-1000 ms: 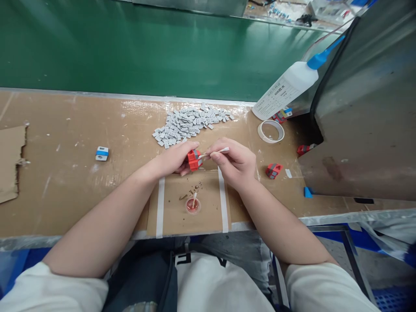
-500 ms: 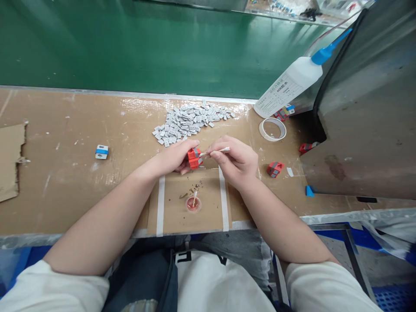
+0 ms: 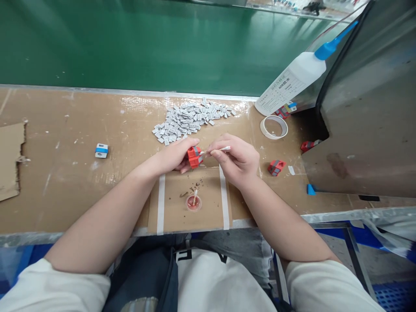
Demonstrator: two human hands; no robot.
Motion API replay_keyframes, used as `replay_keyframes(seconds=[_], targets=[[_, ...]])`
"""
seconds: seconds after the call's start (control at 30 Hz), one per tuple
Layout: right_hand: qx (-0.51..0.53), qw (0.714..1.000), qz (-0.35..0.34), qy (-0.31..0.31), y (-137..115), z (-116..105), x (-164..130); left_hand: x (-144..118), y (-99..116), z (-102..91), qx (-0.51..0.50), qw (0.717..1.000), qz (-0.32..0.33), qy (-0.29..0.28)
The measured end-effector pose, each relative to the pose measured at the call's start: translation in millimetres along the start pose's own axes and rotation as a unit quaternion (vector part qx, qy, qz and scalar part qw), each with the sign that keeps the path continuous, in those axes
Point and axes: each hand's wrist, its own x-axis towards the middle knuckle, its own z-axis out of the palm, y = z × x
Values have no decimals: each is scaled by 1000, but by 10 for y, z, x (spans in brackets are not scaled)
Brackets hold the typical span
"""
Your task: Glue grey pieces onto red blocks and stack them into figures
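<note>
Two hands meet above the bench (image 3: 65, 182). Left hand (image 3: 175, 156) fingers clamp a red block (image 3: 195, 156), steadying it. Right hand (image 3: 235, 158) fingers pinch a cotton swab (image 3: 217, 150), its tip on the block.

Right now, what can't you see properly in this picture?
Head view only:
- Red part: its near side is hidden by the left hand.
- Swab: its middle is covered by the right hand; whether its tip touches the part is too small to tell.
- Bottle label: print too small.
- Grey pieces: markings too small.
</note>
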Motion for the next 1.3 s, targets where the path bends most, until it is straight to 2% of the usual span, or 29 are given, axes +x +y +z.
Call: replay_keyframes(seconds=[0.17, 0.4, 1.3], targets=[[-10, 1000, -11, -8, 7, 4, 5, -1, -4, 3, -7, 1000, 4, -5], [-37, 996, -70, 28, 19, 3, 5, -2, -10, 8, -11, 1000, 2, -4], [-36, 997, -63, -8, 41, 1, -5, -47, 68, 30, -18, 999, -41, 11]])
